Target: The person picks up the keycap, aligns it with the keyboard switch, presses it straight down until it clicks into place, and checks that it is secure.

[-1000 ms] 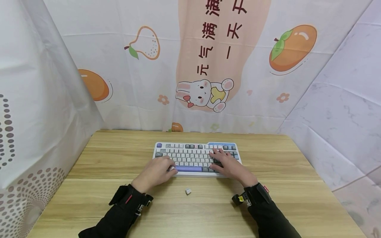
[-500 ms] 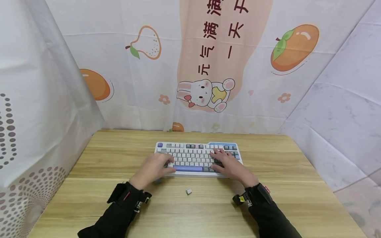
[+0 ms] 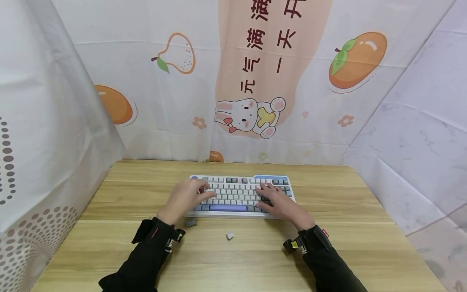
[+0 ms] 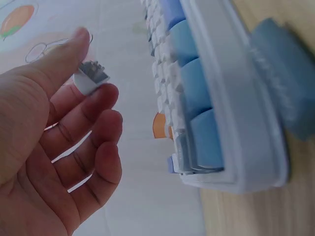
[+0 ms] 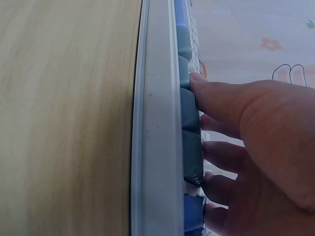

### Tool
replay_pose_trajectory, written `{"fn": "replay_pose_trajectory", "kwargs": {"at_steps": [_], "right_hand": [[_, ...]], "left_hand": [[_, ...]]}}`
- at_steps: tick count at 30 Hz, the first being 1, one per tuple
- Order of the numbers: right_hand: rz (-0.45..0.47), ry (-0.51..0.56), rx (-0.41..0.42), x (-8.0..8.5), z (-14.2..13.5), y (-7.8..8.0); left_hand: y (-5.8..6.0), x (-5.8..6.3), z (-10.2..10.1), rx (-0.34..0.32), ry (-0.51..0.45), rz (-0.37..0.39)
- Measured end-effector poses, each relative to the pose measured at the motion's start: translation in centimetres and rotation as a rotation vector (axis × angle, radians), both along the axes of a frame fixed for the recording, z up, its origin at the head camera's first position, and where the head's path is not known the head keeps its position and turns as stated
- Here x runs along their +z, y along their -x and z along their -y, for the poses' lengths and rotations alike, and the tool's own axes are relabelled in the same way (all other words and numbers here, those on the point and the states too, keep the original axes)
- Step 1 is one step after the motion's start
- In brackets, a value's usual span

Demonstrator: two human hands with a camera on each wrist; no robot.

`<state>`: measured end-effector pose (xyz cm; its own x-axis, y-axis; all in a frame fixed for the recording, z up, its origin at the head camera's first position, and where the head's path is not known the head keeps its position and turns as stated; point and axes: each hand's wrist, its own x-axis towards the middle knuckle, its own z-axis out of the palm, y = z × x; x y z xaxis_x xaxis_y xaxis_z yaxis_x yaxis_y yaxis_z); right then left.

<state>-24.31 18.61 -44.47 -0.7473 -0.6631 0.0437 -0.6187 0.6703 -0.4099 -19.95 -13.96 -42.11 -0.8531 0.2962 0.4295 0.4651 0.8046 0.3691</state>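
A white keyboard (image 3: 233,215) with white, grey and purple keys lies on the table. My left hand (image 3: 184,198) is over its left end, pinching a small white keycap (image 4: 87,83) between thumb and forefinger. The cap's hollow underside shows in the left wrist view, and the other fingers are loosely bent. On the keyboard's right part rests my right hand (image 3: 282,205), fingers spread over the keys and thumb at the grey bottom-row keys (image 5: 191,110). A wide grey keycap (image 3: 191,223) lies in front of the keyboard's left corner. Another small keycap (image 3: 229,235) lies nearer the front.
The wooden table (image 3: 255,263) extends around the keyboard. Behind it hangs a white printed cloth (image 3: 164,121), with more cloth hanging at the left and right sides. Black sleeves with wrist-worn cameras cover both forearms.
My left hand has moved back and slightly left from the keyboard's front-left keys, with the white keycap. This uncovers the wide grey keycap on the table. My right hand stays put.
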Motion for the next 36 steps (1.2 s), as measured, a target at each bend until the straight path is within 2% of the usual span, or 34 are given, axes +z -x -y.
{"fn": "replay_pose_trajectory", "kwargs": {"at_steps": [6, 11, 18, 29, 36], "right_hand": [[-0.001, -0.001, -0.002, 0.3, 0.1, -0.1], [-0.008, -0.01, -0.009, 0.5, 0.3, 0.2], [0.006, -0.029, -0.026, 0.4, 0.2, 0.6], [0.033, -0.048, -0.039, 0.4, 0.3, 0.1], [0.009, -0.054, -0.038, 0.2, 0.1, 0.1]], "left_hand": [[1.6, 0.5, 0.2, 0.036, -0.045, -0.027], [2.7, 0.9, 0.8, 0.067, -0.078, -0.018], [3.7, 1.0, 1.3, 0.122, -0.129, 0.047], [5.1, -0.4, 1.4, 0.084, -0.147, 0.148], [5.4, -1.2, 1.7, 0.072, -0.171, 0.137]]}}
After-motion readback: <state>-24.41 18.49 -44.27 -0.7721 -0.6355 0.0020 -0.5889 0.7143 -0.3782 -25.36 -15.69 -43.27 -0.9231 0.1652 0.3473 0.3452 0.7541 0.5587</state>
